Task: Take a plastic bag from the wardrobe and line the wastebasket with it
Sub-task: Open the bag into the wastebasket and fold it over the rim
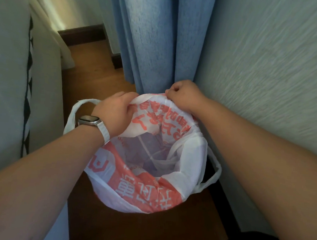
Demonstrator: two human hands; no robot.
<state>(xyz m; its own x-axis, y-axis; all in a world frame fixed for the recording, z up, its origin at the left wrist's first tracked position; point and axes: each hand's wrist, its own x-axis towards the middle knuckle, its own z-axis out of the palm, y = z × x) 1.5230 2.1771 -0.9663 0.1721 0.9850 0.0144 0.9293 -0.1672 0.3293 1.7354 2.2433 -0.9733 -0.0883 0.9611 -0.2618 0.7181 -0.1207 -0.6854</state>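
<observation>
A white plastic bag (143,190) with orange print hangs open over the wastebasket, whose body it almost wholly covers. The bag's near edge is folded down outside the rim. My left hand (116,112), with a watch on the wrist, grips the far left part of the bag's edge. My right hand (183,95) pinches the far edge next to the curtain. One bag handle (79,112) loops out to the left and the other handle (213,176) hangs on the right.
A blue curtain (158,41) hangs directly behind the basket. A textured pale wall (266,70) runs along the right. A bed with a white cover (12,86) stands close on the left. A strip of brown wooden floor (94,68) runs between them.
</observation>
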